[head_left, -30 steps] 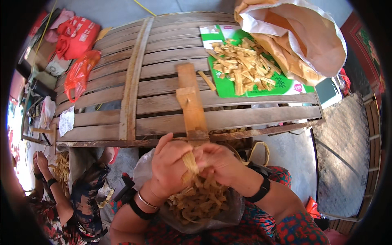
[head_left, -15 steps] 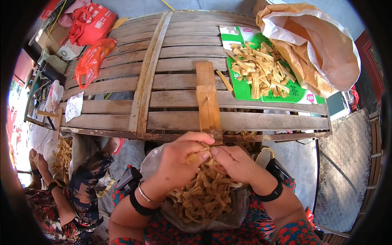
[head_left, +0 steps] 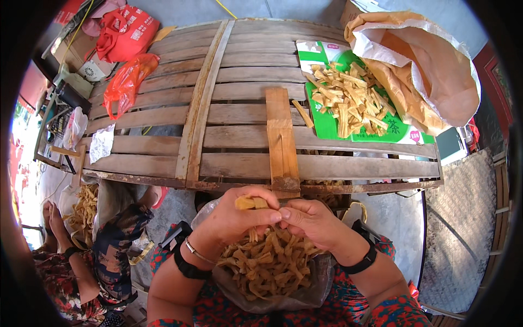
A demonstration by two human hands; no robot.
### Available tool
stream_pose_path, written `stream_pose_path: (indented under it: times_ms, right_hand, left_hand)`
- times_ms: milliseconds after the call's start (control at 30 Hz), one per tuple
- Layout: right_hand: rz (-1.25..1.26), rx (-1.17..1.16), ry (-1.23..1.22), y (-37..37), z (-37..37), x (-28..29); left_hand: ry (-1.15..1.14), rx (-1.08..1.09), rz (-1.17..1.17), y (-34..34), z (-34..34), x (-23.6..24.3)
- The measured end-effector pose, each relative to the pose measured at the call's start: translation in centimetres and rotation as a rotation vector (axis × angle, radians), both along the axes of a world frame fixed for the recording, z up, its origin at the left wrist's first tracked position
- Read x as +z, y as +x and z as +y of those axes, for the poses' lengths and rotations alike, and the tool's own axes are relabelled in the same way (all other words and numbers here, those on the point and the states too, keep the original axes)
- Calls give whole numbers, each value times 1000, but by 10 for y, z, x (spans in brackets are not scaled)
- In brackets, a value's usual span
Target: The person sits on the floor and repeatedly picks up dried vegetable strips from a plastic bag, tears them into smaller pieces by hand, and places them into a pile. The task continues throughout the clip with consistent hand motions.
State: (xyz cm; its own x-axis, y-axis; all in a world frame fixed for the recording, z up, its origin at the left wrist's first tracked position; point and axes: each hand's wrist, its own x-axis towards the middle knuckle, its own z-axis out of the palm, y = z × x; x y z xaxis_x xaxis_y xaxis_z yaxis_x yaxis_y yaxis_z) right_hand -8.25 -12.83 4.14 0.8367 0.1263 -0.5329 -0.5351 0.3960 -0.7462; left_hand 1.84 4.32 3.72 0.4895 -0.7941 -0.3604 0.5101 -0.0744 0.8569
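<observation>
Left hand (head_left: pixel 239 217) curls around a folded strip (head_left: pixel 250 203)

The strip, tan coloured, shows above the left thumb. The right hand (head_left: pixel 315 219) is pinched narrow, its thumb touching the left one; what it grips, I cannot tell. Below, a translucent plastic bag (head_left: pixel 323 275) holds many twisted pieces (head_left: pixel 272 264). Beyond, more strips (head_left: pixel 351 103) lie on green cardboard (head_left: pixel 325 129) beside an open paper sack (head_left: pixel 406 106).

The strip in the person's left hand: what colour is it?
The strip in the left hand is yellowish tan; the head view shows it best.
</observation>
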Motion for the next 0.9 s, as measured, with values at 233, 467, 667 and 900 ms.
stream_pose_path:
  times_ms: [233, 467, 667, 900]
  right_hand:
    - [-236, -219, -418, 11, -35, -14]
    - [-285, -205, -1283, 46, -43, -56]
    - [-758, -339, -1148, 36, -37, -47]
    - [-1190, 14, -1025, 4, -21, -6]
  left_hand:
    - [-114, 348, 55, 4, -12, -17]
    - [222, 406, -258, 25, -48, -54]
    - [71, 498, -608, 19, -33, -48]
    - [105, -405, -598, -27, -21, -9]
